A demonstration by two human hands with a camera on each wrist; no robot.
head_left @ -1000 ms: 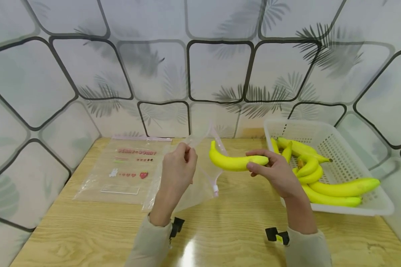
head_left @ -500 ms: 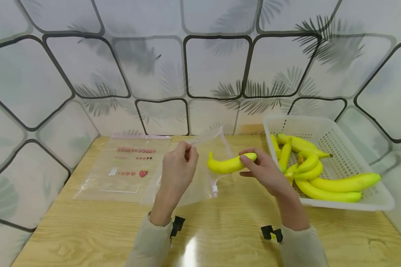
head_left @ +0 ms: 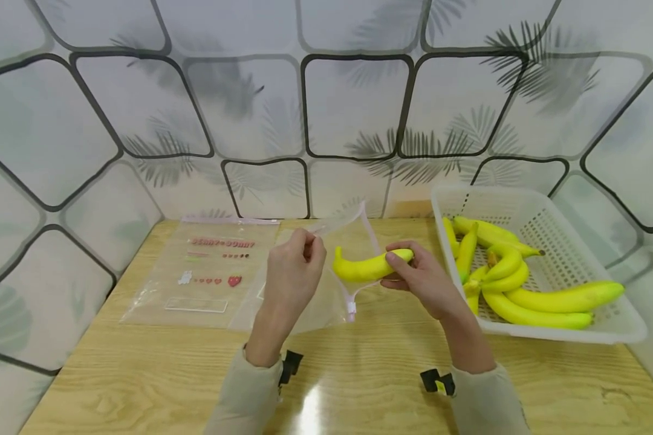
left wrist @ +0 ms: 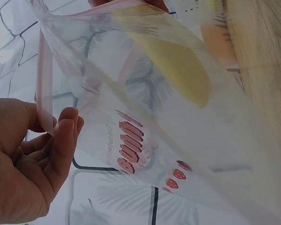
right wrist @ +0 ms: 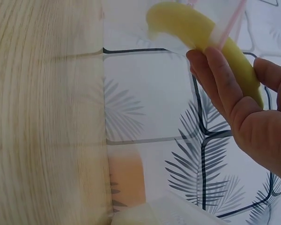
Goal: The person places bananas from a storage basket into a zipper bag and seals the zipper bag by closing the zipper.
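My left hand point(head_left: 294, 266) pinches the rim of a clear zip bag point(head_left: 318, 311) with a pink zip strip, and the bag's mouth gapes toward the right. A yellow banana point(head_left: 359, 270) is held by its right end between the thumb and fingers of my right hand point(head_left: 427, 284). Its far end is inside the bag, showing through the plastic in the left wrist view as a banana point(left wrist: 182, 70) beside red printed letters. In the right wrist view the pink strip crosses the banana point(right wrist: 178, 18), close to my fingertips. A white slider sits at the strip's lower end.
Another clear zip bag point(head_left: 196, 296) with strawberry prints lies flat on the wooden table point(head_left: 158, 374) at left. At right, a white perforated basket point(head_left: 566, 337) holds several bananas point(head_left: 563, 302). A patterned curtain point(head_left: 359, 109) surrounds the table's back and sides.
My right hand has moved left, carrying the banana from in front of the bag's mouth to partly inside it. The bag's mouth has spread wider. My left hand has stayed nearly still.
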